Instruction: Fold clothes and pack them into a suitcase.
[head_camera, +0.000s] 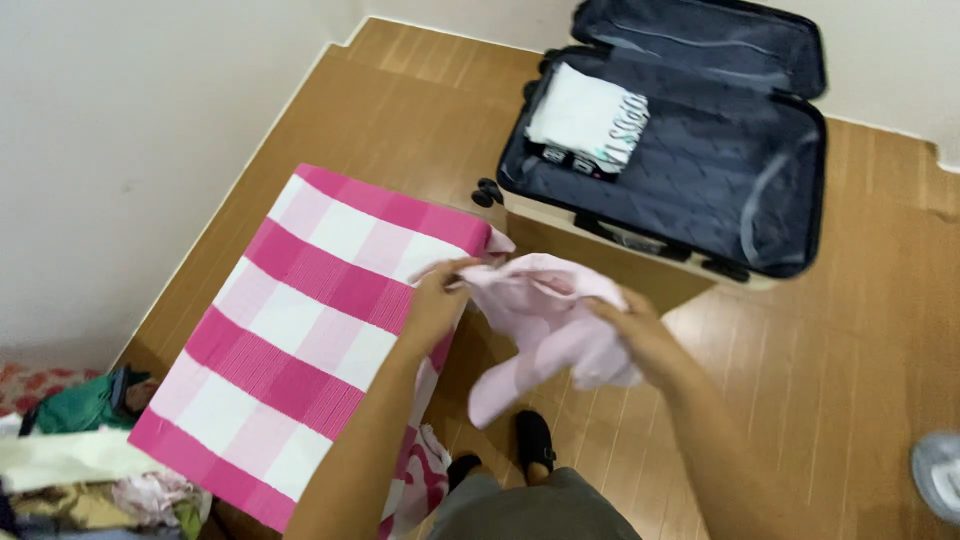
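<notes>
Pink garment (545, 320), pale, held in the air between both hands over the wooden floor (820, 360). Left hand (437, 300) pinches its upper edge; right hand (640, 335) is clenched on bunched cloth at the other side. Both grasping, neither released.

Relative to the grip: cloth spans hand to hand roughly left-right, then sags; a loose end hangs down and toward the body from the right hand's hold. Long axis runs diagonally, from the left hand's pinch down to that hanging end. Hands are about equally near the garment, each already on it.

Beyond the grip, up and to the right: one open suitcase (760, 150), dark quilted lining, with one folded white item (590, 120) in its far-left corner. Just left of the left hand: one pink-and-white checked cloth (310, 320) spread flat, nearly touching the held garment. Far left, below: one heap of mixed clothes (80, 470). One dark-socked foot (535, 440) is clearly visible below the garment; a second is only partly seen.
</notes>
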